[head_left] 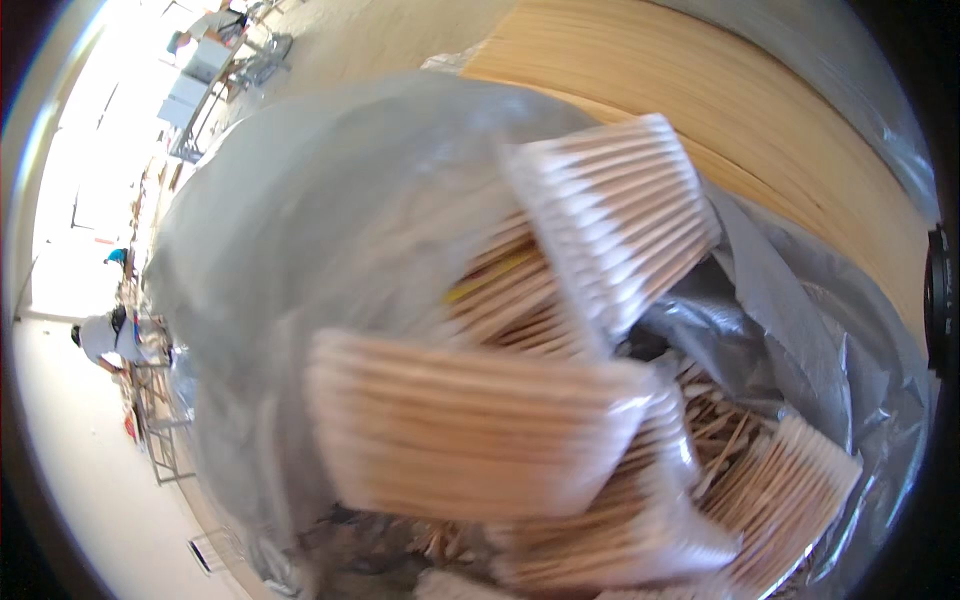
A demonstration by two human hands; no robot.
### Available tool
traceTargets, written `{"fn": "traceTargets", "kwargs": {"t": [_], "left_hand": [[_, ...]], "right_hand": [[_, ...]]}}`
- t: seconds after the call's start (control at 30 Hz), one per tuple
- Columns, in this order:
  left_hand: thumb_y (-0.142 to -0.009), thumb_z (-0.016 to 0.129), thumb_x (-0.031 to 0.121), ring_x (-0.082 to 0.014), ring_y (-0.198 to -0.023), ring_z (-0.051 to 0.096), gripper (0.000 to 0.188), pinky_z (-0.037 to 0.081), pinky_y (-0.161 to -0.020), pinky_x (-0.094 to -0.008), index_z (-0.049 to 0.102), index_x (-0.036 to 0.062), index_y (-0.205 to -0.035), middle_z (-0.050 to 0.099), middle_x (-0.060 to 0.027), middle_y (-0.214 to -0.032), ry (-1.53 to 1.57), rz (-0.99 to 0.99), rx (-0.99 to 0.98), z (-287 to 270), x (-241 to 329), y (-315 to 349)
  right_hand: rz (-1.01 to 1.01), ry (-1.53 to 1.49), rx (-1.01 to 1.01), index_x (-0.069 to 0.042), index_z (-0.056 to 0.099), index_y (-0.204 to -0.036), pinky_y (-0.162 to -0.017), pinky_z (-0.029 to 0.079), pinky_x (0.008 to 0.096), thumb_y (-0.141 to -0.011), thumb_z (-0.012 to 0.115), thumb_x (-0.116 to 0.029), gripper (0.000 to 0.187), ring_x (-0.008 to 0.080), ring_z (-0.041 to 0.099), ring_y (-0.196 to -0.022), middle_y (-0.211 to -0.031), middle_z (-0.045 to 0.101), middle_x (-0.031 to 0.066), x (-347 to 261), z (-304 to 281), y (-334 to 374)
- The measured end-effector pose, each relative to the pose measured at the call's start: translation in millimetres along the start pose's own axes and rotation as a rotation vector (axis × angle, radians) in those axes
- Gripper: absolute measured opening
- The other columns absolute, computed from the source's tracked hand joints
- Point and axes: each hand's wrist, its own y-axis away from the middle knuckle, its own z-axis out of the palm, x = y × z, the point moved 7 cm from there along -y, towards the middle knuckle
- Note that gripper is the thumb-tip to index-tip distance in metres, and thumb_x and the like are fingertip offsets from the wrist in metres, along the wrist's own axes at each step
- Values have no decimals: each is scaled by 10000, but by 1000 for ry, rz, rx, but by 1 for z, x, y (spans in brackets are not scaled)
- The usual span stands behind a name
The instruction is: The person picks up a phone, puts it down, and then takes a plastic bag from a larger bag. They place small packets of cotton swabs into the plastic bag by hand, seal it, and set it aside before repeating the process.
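A large grey plastic bag gapes wide before me, holding several clear packs of cotton swabs with wooden sticks and white tips. Uppermost and blurred by motion is one pack in the middle. Another swab pack leans tilted against the bag's far side. Lower right, a further pack rests by the bag's wall. Loose cotton swabs show in a gap between the packs. Neither my left hand nor my right hand appears in the picture.
A light wooden tabletop lies beyond the bag at the upper right, with clear plastic film along its far edge. A dark round object shows at the right rim. Far left, a person bends over a work table.
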Motion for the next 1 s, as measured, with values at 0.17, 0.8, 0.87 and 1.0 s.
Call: {"fn": "traceTargets", "kwargs": {"t": [0.17, 0.8, 0.87, 1.0], "left_hand": [[-778, 653, 175, -217, -744, 594, 288, 475, -692, -349, 573, 35, -1016, 626, -85, -816, 151, -125, 29, 4, -47, 78], [-745, 695, 181, -293, -954, 572, 428, 452, -816, -363, 538, -19, -1088, 594, -190, -1005, 215, -655, 435, 11, -290, 294], [-732, 705, 163, -304, -1038, 537, 495, 417, -882, -367, 513, -45, -1139, 576, -214, -1060, 284, -690, 499, -4, -308, 285], [-743, 695, 211, -304, -1084, 516, 518, 405, -894, -369, 508, -50, -1150, 571, -205, -1100, 506, -699, 497, -14, -325, 258]], "right_hand": [[99, 119, -15, -37, 579, -1032, -687, 470, 320, -827, 646, -235, 293, 166, 579, -775, -910, 617, 51, 7, -39, 59], [359, 824, -240, 5, 552, -1028, -690, 470, 274, -829, 669, -275, 362, 127, 565, -779, -900, 610, 64, 28, -178, 175], [363, 906, -252, 7, 544, -1009, -683, 472, 277, -819, 682, -270, 364, 128, 565, -766, -883, 612, 66, 16, -169, 183], [361, 885, -279, 5, 531, -1017, -705, 470, 288, -793, 707, -252, 384, 149, 565, -794, -894, 608, 79, 31, -177, 175]]}}
